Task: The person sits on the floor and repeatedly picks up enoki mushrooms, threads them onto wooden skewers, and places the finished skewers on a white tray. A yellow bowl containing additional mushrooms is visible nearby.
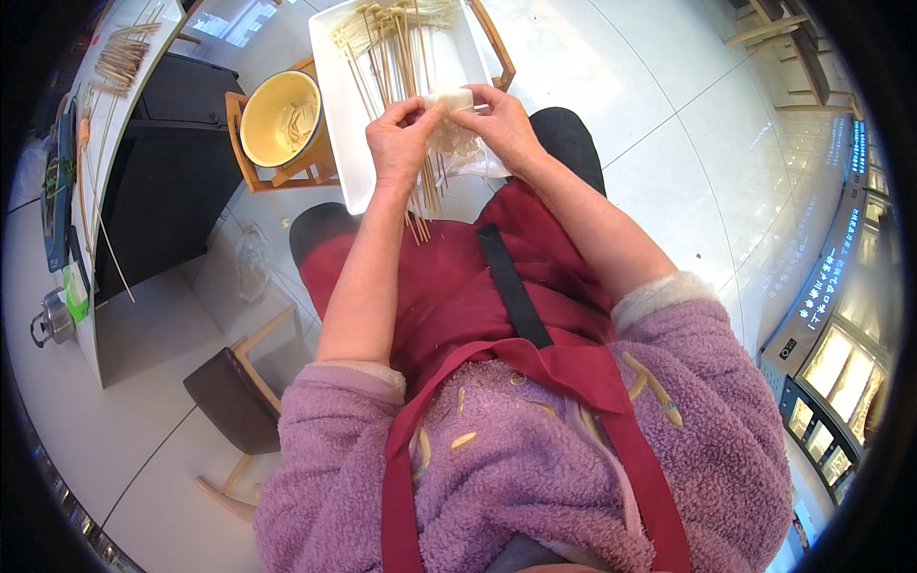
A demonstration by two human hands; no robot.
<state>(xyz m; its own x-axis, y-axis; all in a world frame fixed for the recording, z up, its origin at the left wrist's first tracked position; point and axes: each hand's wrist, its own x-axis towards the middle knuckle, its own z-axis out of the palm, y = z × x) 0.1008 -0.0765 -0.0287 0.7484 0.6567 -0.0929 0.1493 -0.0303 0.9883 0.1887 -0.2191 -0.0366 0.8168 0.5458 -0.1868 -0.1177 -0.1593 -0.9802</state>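
Observation:
Between the fingertips of my left hand (pixel 400 147) and my right hand (pixel 503 127) is a small white, flat piece of food (pixel 453 97), pinched from both sides. Its exact kind cannot be told. Under my hands a clear plastic bag (pixel 476 159) with pale contents lies at the near end of a white rectangular tray (pixel 349 172). At the tray's far end rest several bundles of enoki mushrooms (pixel 351 37) on bamboo skewers (pixel 383 71). Loose skewer ends (pixel 423 215) stick out over the near rim towards my lap.
Left of the tray, a yellow enamel basin (pixel 261 118) with pale scraps stands on a wooden chair (pixel 233 136). A white table (pixel 118 136) at far left bears a pile of skewers (pixel 125 57). A brown-seated chair (pixel 233 401) is at lower left, a lit display cabinet (pixel 824 315) at right.

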